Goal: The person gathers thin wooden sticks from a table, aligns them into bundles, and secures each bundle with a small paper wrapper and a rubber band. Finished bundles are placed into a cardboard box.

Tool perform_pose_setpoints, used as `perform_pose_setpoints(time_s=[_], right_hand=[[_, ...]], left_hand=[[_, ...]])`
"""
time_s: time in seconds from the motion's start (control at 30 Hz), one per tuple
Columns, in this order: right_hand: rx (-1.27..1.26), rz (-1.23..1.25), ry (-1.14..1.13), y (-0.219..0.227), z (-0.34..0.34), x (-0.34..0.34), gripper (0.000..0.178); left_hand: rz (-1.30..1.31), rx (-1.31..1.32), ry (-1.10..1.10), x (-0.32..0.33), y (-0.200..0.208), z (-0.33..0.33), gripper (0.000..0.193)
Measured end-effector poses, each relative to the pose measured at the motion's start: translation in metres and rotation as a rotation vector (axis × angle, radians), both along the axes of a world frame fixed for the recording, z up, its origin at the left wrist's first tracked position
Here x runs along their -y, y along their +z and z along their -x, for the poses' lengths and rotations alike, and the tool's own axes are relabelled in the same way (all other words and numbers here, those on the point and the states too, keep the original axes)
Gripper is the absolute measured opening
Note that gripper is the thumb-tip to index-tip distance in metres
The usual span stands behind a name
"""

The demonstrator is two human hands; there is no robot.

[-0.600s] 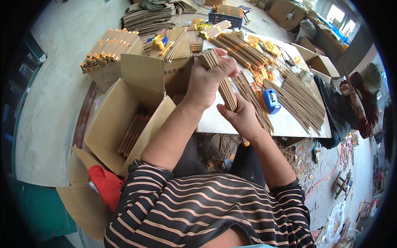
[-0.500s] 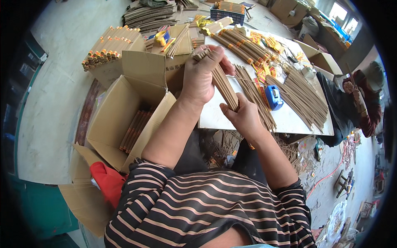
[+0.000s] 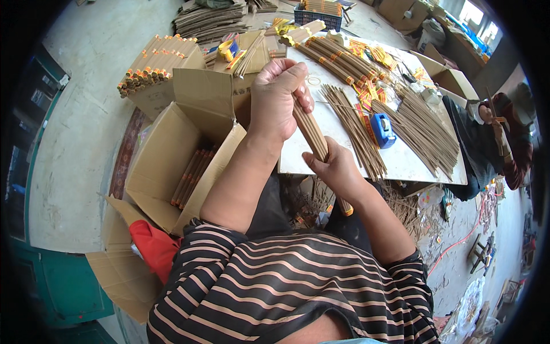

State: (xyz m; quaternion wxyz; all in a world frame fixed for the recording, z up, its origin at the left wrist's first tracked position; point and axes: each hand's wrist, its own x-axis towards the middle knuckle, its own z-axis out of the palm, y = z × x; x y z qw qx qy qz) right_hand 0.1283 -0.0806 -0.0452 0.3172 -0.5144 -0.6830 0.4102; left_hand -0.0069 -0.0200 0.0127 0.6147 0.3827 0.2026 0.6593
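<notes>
Both my hands are on one bundle of thin brown incense sticks [image 3: 310, 127], slanting over the near left edge of the table. At its upper end my left hand [image 3: 277, 97] is closed, its fingers curled over and hiding the stick tips. Lower down, my right hand [image 3: 338, 167] wraps round the bundle with the thumb along its side. An orange band shows on the lower end, below my right hand. Just right of the bundle, loose incense sticks [image 3: 354, 131] lie on the white table [image 3: 298, 160].
A blue tape dispenser [image 3: 382, 132] stands among more loose sticks [image 3: 423, 129] and orange labels. Banded bundles [image 3: 338, 60] lie at the table's back. On my left, an open carton [image 3: 150, 163] holds several bundles; more are stacked [image 3: 157, 60] behind. Another person [image 3: 507, 129] sits at right.
My left hand has closed over the bundle's top end, which showed before. The bundle has slid down through my right hand, and its orange-banded lower end now shows more.
</notes>
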Motion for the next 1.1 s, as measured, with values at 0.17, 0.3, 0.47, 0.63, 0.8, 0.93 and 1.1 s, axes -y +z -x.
perform_pose_setpoints(time_s=[0.17,0.3,0.47,0.63,0.8,0.93,1.1], right_hand=[[-0.411,0.173,0.160,0.022,0.004,0.001,0.027],[-0.458,0.314,0.250,0.026,0.000,0.005,0.025],[-0.340,0.052,0.019,0.020,0.006,0.005,0.023],[-0.313,-0.314,-0.047,-0.015,0.010,-0.006,0.029],[-0.143,-0.321,-0.170,-0.012,0.015,0.003,0.036],[-0.101,-0.514,-0.131,-0.008,0.010,-0.005,0.035],[-0.292,-0.702,-0.128,0.017,0.012,-0.022,0.035]], left_hand=[[-0.041,-0.023,-0.218,0.013,0.008,-0.006,0.014],[-0.129,0.000,-0.416,0.011,0.015,0.000,0.031],[-0.256,-0.042,-0.240,0.015,0.003,-0.007,0.073],[-0.205,-0.259,0.099,0.039,-0.030,-0.033,0.043],[-0.043,-0.211,0.156,0.045,-0.013,-0.038,0.023],[-0.131,-0.330,0.216,0.049,0.002,-0.039,0.022],[-0.442,-0.516,0.432,0.045,0.022,-0.047,0.024]])
